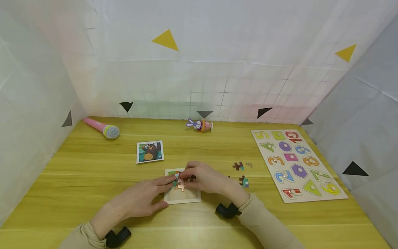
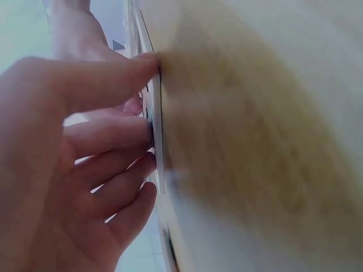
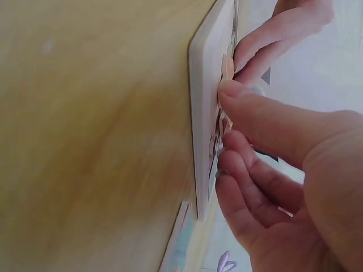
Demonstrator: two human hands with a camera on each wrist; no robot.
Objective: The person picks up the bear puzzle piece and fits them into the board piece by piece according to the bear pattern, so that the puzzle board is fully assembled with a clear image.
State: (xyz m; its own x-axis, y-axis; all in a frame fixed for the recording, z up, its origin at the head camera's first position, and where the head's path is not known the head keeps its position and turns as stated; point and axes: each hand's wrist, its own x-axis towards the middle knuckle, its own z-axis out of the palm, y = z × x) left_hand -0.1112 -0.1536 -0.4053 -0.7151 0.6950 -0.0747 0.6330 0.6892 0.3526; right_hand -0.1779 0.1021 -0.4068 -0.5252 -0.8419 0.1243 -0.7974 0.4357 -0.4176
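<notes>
A small square puzzle board [image 1: 181, 197] with a pale rim lies at the table's front middle, its upper part filled with coloured pieces and its lower part bare wood. Over it my right hand [image 1: 206, 178] pinches a puzzle piece [image 1: 180, 184] between thumb and fingers, low against the board. In the right wrist view that piece [image 3: 227, 67] looks orange-brown at the edge. My left hand [image 1: 141, 197] steadies the board from the left, fingers extended over its top and thumb at the lower left corner. The fingers partly cover the pieces set in the board.
Several loose puzzle pieces [image 1: 238, 166] lie right of the board, one partly behind the right wrist. A bear picture card [image 1: 150, 152] is up left. Farther back are a pink toy microphone [image 1: 102, 128] and a rabbit figurine [image 1: 200, 125]. A wooden number board [image 1: 298, 166] lies right.
</notes>
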